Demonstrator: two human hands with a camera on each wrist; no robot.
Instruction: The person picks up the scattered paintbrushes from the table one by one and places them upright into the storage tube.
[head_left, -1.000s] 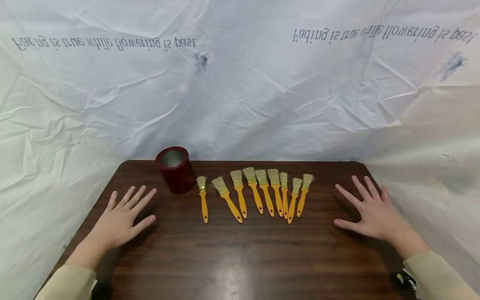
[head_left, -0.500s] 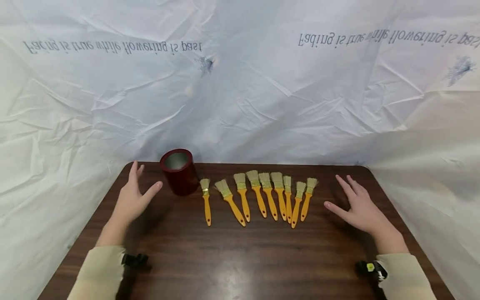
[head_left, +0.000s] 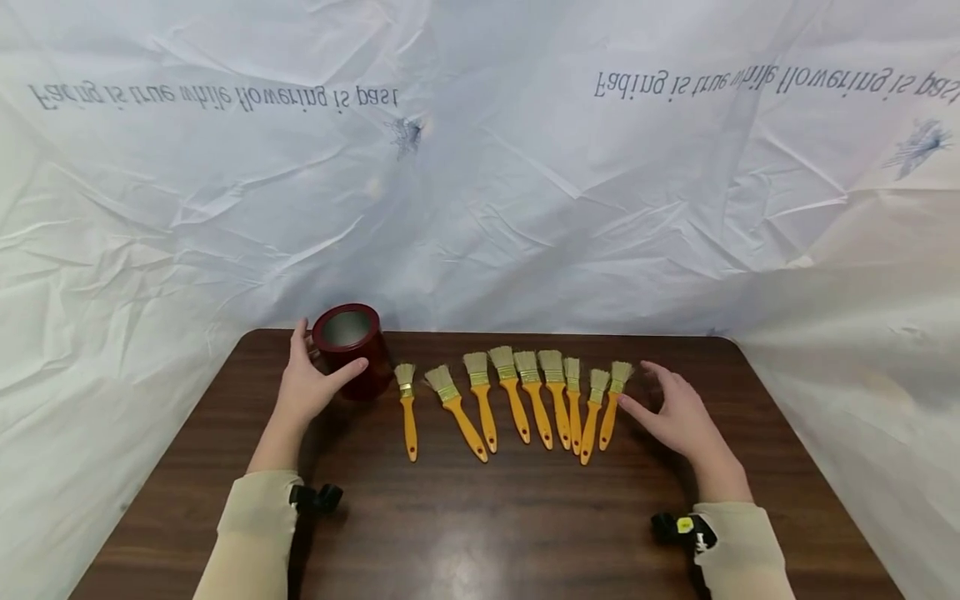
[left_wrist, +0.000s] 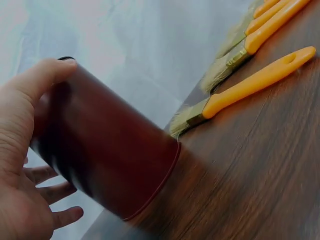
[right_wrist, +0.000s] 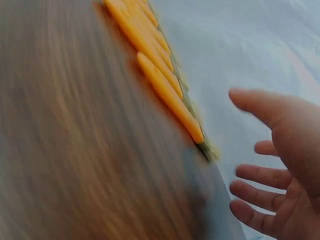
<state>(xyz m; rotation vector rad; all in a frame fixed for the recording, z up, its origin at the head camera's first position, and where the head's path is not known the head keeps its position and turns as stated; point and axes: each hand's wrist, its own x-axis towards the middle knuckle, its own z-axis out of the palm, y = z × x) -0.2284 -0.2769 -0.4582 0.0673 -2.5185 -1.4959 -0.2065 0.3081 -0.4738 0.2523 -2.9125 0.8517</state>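
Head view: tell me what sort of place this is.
Probably a staged recording setup, not a workshop: a dark wooden table draped behind with a crumpled white printed sheet, nine matching paintbrushes in a row, one red can.

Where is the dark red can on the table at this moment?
In the head view the dark red can stands upright near the far left of the table, just left of the leftmost brush. The left hand is curled around it.

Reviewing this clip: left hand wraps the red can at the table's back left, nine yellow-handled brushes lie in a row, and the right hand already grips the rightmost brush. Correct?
Not quite. The right hand grips nothing: its fingers are spread, open, just beside the rightmost brush, as the head and right wrist views show. The rest stands: the left hand wraps the red can, and nine brushes lie in a row.
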